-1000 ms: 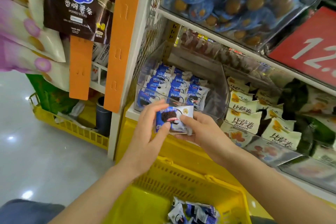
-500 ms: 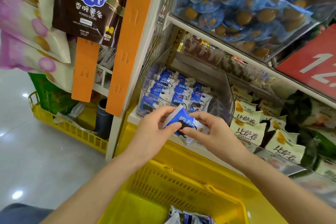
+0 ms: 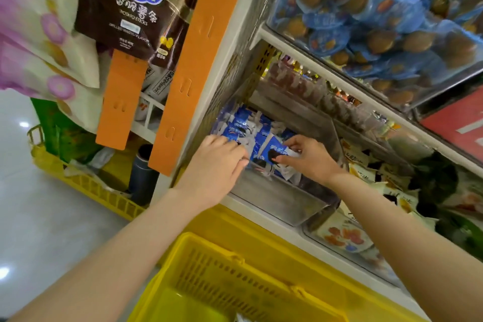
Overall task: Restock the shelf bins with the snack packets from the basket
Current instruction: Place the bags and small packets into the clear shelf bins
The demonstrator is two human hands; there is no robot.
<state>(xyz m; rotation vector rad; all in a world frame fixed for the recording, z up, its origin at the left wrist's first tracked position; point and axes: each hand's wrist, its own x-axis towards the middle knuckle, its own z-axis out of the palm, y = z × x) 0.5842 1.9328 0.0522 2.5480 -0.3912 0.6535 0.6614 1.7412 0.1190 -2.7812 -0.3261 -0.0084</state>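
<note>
one blue-and-white snack packet (image 3: 270, 150) is now inside the clear shelf bin (image 3: 277, 201), standing tilted at the front of the row of matching packets (image 3: 240, 123). a second ago it was out in front of the bin, held flat between both hands above the basket.

the right hand (image 3: 308, 159) pinches its right end, thumb below and fingers (image 3: 294, 141) curled over the top edge. the left hand (image 3: 217, 162) has given up its grip and reaches in with fingers nearly straight, tips touching the packet's left edge and the packets behind it.

so the carry is over and the placing is nearly done, i judge. what is left is to seat the packet against the row and let go. the bin's floor shows in front of the row, so there looks to be room for more.

below, the yellow basket (image 3: 214, 269) sits just under the shelf edge. only a sliver of its contents shows at the bottom of the view, so how many packets wait there cannot be told. to the right lie yellow-and-white packets (image 3: 360, 162) in a neighbouring bin.
</note>
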